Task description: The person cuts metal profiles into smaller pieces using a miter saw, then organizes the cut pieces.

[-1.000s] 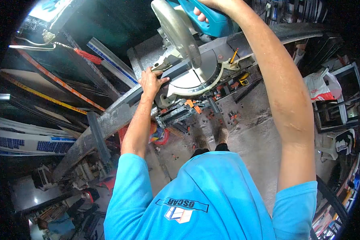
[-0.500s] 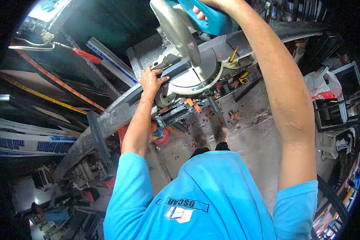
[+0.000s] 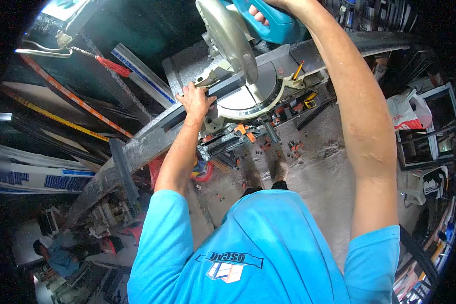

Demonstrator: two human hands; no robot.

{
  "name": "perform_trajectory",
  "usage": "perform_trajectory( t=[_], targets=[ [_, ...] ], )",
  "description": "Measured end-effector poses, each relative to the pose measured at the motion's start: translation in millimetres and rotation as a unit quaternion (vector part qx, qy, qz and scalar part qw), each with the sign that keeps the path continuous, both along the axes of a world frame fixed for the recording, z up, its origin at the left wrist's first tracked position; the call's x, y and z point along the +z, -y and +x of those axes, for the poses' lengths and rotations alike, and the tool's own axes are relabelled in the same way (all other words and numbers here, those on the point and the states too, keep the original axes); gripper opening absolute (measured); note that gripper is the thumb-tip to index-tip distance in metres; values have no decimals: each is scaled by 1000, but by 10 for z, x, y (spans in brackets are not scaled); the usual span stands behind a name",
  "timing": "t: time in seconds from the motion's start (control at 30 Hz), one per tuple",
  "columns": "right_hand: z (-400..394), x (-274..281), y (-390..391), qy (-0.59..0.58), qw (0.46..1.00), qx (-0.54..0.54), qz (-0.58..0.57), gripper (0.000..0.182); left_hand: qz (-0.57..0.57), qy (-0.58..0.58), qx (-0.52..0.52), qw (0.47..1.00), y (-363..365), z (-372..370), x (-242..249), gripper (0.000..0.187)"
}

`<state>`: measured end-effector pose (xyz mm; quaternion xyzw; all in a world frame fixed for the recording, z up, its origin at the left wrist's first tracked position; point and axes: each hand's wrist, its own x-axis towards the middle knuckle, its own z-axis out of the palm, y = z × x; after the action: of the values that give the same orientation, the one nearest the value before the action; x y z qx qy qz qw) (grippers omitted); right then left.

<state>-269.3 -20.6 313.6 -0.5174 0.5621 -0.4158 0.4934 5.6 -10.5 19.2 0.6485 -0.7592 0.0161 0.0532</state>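
My right hand (image 3: 259,15) is wrapped round the teal handle of a miter saw (image 3: 281,25) at the top; only its fingertips show. The saw's pale blade guard (image 3: 233,38) is lowered over the round base (image 3: 243,99). Left of the blade, my left hand (image 3: 195,101) holds a dark metal profile (image 3: 175,119) against the saw's fence, its fingers bent over the bar. The profile runs from the blade down to the left along the bench. On the saw's right side lies a yellow pencil (image 3: 299,70).
Long bars and profiles (image 3: 66,96) lean at the left. Orange and black offcuts (image 3: 245,133) and a yellow tape measure (image 3: 309,100) lie in front of the saw. A white plastic bag (image 3: 413,112) hangs at the right. Another person (image 3: 63,261) is at the lower left.
The view has shifted slightly, so the saw and both hands appear a little further right. Both hands keep their holds. The other person's head now shows at the lower left.
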Motion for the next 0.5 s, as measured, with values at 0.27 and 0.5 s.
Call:
perform_trajectory(
  t=[0.27,0.5],
  targets=[
    [-19,-56,-27,3,1000,23,17,64,-34,-22,-13,999,8,31,-76,41],
    [-10,-123,-228,-41,999,-9,-2,64,13,-7,9,1000,13,-4,-30,47]
  ],
)
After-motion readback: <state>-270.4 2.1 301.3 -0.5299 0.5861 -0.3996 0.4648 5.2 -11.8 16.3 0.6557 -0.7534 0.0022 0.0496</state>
